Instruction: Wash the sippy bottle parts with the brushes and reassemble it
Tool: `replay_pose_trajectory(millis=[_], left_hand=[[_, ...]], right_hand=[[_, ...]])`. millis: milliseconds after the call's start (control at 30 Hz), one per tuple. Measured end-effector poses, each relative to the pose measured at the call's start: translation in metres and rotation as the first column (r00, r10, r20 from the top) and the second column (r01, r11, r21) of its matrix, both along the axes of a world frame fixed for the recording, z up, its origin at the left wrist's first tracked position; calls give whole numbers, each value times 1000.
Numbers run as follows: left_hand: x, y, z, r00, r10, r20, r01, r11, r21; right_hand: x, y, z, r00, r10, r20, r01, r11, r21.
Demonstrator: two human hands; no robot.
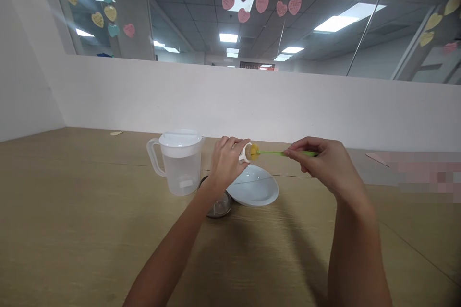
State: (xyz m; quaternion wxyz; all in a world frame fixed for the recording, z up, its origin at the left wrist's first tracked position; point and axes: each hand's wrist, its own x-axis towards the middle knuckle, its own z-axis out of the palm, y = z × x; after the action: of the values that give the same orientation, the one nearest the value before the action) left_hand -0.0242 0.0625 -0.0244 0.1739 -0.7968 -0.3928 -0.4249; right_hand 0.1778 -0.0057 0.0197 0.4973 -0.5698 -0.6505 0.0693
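My left hand [227,160] is wrapped round a small white container [245,153], tilted on its side with its mouth to the right. Between thumb and fingers, my right hand [320,158] pinches a thin green stick [272,153]. A yellow tip [254,152] on the stick's left end sits at the container's mouth; whether part of it is inside is unclear. Below both hands lies a white oval plate [257,189]. My left wrist partly hides a round dark-rimmed glass dish [220,206] beside the plate.
A translucent lidded pitcher [183,168] stands left of my left hand, its handle facing left. The white wall [144,93] rises behind the wooden table [90,211]. A small paper piece [116,133] lies at the back left, and a pinkish blurred area [425,168] at the right.
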Motion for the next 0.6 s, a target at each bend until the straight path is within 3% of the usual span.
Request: replay_pose_trajectory(millis=[200,400,600], left_hand=[[1,-2,2,1000,10,1,-10,1000,7],[3,-4,0,997,-49,-61,50,998,24],[-4,3,-1,999,5,-34,-5,1000,17]], right_hand=[[-6,-1,2,1000,-10,-9,9,999,-33],[-31,13,-6,995,104,3,-103,993,-50],[-37,15,-9,968,240,-78,-245,966,-78]])
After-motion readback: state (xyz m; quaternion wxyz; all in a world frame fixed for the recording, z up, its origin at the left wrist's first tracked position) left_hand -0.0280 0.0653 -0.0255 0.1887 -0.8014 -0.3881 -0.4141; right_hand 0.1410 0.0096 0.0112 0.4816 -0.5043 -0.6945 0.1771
